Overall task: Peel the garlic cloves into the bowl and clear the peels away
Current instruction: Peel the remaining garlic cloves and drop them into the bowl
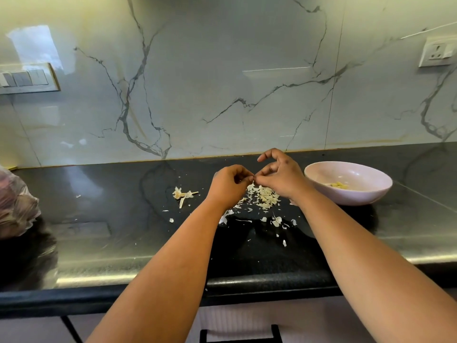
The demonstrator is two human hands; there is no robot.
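Both hands, left [228, 185] and right [282, 178], pinch one small clove [252, 179] above papery peels [264, 198].

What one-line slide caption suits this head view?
Left hand and right hand pinch a garlic clove above the peel pile, bowl beside them.
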